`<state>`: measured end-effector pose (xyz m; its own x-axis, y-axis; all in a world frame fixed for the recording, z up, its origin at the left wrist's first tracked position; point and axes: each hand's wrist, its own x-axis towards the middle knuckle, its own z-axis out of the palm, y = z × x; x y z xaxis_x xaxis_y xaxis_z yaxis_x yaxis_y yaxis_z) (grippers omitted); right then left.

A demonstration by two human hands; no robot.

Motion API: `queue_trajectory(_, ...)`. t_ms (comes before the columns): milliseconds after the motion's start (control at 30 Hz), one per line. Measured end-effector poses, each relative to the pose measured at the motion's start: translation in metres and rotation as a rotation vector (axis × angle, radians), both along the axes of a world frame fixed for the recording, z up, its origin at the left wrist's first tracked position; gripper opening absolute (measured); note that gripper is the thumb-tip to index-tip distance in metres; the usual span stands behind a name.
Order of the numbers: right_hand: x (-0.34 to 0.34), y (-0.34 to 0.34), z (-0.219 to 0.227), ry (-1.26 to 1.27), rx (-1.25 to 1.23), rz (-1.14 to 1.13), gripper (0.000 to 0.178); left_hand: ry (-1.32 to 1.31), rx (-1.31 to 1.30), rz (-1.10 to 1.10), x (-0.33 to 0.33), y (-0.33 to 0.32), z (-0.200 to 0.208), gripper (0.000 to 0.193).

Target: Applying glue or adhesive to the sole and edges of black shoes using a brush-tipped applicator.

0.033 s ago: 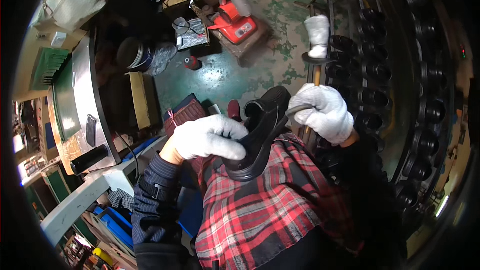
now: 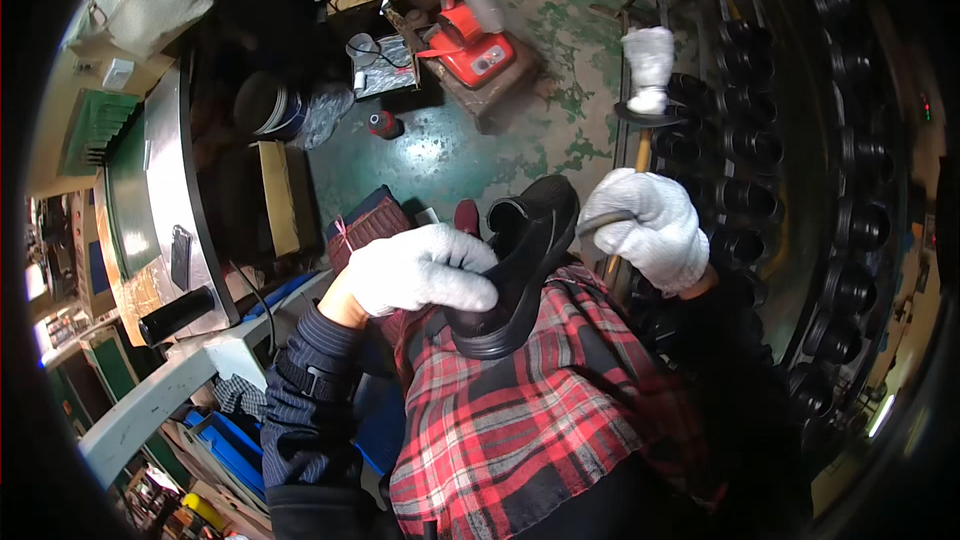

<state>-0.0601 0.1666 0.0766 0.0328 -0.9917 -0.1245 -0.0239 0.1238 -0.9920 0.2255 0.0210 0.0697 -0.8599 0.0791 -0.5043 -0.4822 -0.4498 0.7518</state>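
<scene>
A black shoe (image 2: 530,250) lies across my lap on a red and black plaid cloth (image 2: 510,420), its toe pointing away. My left hand (image 2: 425,275), in a white glove, is closed on the shoe's heel end, fingers over the rim of its opening. To the right of the toe, my gloved right hand (image 2: 650,230) is curled round a grey curved piece (image 2: 607,220). A wooden stick (image 2: 642,152) runs up from this fist to a white wrapped head (image 2: 649,65) above a dark disc (image 2: 650,118). I cannot tell how the stick and the grey piece join.
Racks of black shoes (image 2: 750,145) stand along the right. A red machine (image 2: 470,55) rests on a block ahead, with a small red bottle (image 2: 382,124) on the green floor. A metal-edged bench (image 2: 175,190) carrying a phone (image 2: 181,258) is at the left.
The white wrapped head and the stick have swung slightly to the right. My right hand has turned a little, and the grey curved piece has tipped with it. The shoe has barely moved.
</scene>
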Motion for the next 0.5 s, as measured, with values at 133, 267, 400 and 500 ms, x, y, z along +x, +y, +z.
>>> queue_trajectory(133, 0.030, -0.020, 0.022, -0.077, -0.308, 0.075, 0.019, 0.313, -0.800, -0.008, 0.005, -0.003, -0.007, 0.035)
queue_trajectory(267, 0.054, -0.028, 0.031, 0.022, -0.181, 0.082, 0.015, 0.530, -0.988, -0.070, 0.011, -0.004, -0.026, 0.046)
queue_trajectory(400, 0.054, -0.034, 0.031, 0.334, -0.332, 0.340, 0.022, 0.695, -0.714, 0.017, 0.018, -0.008, -0.035, 0.040)
queue_trajectory(500, 0.062, -0.035, 0.032, 0.568, -0.514, 0.424, 0.027, 0.535, -0.557, 0.011, 0.035, -0.006, -0.034, 0.030)
